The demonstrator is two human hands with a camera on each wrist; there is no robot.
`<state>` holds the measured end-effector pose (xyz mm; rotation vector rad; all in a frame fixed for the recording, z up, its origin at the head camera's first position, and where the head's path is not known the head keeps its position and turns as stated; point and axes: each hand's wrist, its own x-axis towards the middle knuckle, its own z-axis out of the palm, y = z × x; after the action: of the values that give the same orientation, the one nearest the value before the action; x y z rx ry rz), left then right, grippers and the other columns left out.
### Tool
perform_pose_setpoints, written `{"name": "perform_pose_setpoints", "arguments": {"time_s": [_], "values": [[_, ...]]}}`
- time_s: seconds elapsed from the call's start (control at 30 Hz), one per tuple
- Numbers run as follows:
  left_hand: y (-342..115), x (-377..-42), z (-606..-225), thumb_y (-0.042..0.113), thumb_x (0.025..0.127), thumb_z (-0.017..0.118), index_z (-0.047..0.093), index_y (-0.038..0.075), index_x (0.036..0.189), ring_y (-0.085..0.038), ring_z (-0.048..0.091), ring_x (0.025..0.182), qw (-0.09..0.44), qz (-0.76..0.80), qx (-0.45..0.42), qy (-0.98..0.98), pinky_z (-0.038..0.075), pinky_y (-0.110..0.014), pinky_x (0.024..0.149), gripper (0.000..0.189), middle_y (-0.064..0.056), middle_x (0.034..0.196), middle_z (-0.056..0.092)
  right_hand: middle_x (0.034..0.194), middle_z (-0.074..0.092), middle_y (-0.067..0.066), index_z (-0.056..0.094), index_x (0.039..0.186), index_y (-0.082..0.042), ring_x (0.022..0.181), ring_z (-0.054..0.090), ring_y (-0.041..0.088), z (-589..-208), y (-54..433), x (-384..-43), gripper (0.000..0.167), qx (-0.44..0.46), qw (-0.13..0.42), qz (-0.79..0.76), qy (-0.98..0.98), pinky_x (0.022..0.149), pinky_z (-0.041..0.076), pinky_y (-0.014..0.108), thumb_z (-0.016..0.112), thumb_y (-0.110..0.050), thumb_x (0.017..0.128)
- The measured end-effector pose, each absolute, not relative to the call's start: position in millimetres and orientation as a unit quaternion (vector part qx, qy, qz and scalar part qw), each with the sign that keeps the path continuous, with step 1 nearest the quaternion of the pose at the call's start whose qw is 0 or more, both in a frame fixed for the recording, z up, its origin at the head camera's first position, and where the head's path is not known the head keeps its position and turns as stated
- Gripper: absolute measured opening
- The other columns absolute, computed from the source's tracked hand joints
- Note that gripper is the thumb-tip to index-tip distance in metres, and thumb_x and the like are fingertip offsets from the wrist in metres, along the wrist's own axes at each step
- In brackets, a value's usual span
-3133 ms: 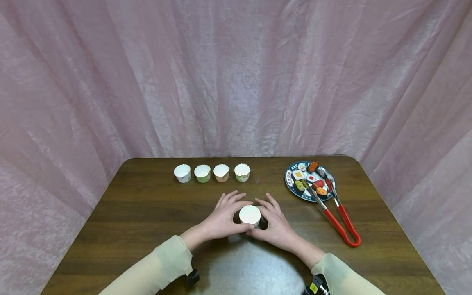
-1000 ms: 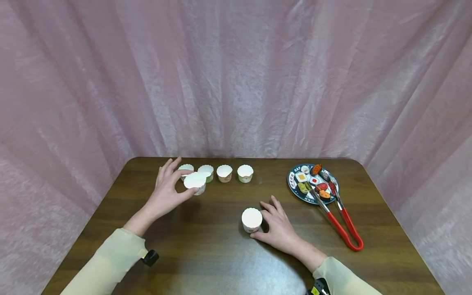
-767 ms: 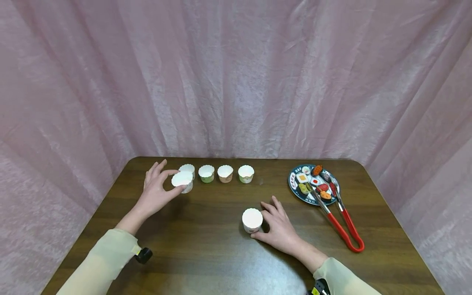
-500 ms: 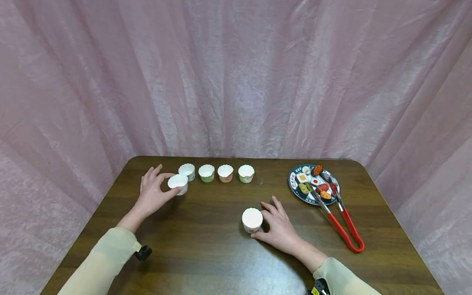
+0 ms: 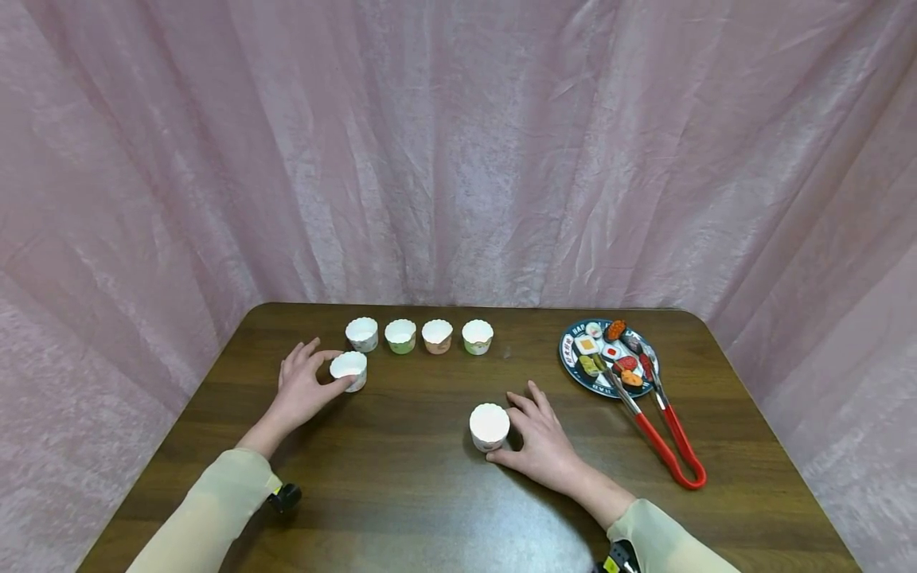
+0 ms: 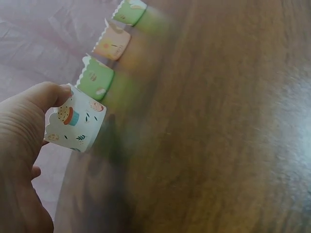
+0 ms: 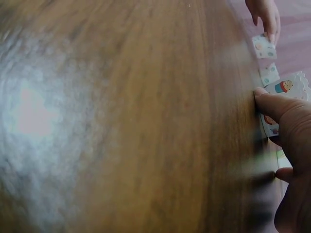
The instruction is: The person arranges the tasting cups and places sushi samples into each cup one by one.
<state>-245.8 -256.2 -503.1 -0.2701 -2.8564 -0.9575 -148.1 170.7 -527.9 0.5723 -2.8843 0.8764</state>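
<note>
My left hand (image 5: 302, 388) pinches a white paper baking cup (image 5: 350, 371) by its side, just in front of the leftmost cup of the back row. Seen from the left wrist, this baking cup (image 6: 80, 121) bears a printed cupcake and leaves, with the thumb against its wall; whether its base touches the table I cannot tell. My right hand (image 5: 539, 444) holds a second white baking cup (image 5: 490, 428) upright on the table between thumb and fingers. In the right wrist view, that cup (image 7: 286, 86) is partly hidden behind the thumb.
Across the back stand several baking cups: a white one (image 5: 361, 335), green ones (image 5: 400, 344) and a tan one (image 5: 437, 345). At right, a dark blue plate (image 5: 567, 360) bears several sushi pieces. Red-handled tongs (image 5: 666, 446) lean with their tips on it.
My left hand has parted from the right with a baking cup, carried it to the left near the back row, and lowered it slightly. The right hand stays with its cup.
</note>
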Motion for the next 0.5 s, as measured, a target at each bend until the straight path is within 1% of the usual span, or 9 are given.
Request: {"name": "perform_pose_setpoints", "arguments": {"time_s": [0.13,0.23,0.4,0.5], "values": [[-257.3,-243.9,-508.9,0.048,0.087,0.080,0.062,0.006,0.133,-0.053,0.011,0.149,0.054,-0.312,-0.086,-0.945,0.003,-0.077,0.112,0.064,-0.031,0.160,0.027,0.151,0.050,0.016,0.071,0.114,-0.021,0.153,0.014,0.044,-527.0,170.4,-147.8,0.051,0.184,0.035,0.288,-0.939,0.115,0.019,0.070,0.089,-0.049,0.075],[-257.7,-242.7,-511.5,0.047,0.087,0.080,0.060,0.007,0.136,-0.053,0.012,0.148,0.054,-0.310,-0.085,-0.945,0.004,-0.077,0.111,0.067,-0.031,0.159,0.028,0.151,0.050,0.016,0.071,0.115,-0.021,0.153,0.013,0.043,-526.9,170.3,-147.5,0.052,0.184,0.033,0.288,-0.939,0.116,0.018,0.069,0.088,-0.049,0.076],[-258.4,-239.2,-508.6,0.052,0.087,0.078,0.048,0.005,0.149,-0.053,0.009,0.149,0.054,-0.315,-0.079,-0.944,0.004,-0.075,0.113,0.083,-0.030,0.161,0.024,0.151,0.050,0.016,0.071,0.117,-0.021,0.153,0.013,0.043,-526.9,170.7,-146.9,0.052,0.184,0.033,0.289,-0.939,0.116,0.018,0.070,0.089,-0.049,0.076],[-258.1,-237.2,-503.4,0.053,0.087,0.077,0.042,0.005,0.153,-0.052,0.007,0.150,0.062,-0.328,-0.077,-0.940,0.004,-0.073,0.114,0.089,-0.029,0.163,0.020,0.151,0.050,0.017,0.071,0.117,-0.021,0.153,0.013,0.043,-526.9,171.0,-147.2,0.053,0.185,0.034,0.290,-0.938,0.115,0.018,0.070,0.088,-0.049,0.076]]}}
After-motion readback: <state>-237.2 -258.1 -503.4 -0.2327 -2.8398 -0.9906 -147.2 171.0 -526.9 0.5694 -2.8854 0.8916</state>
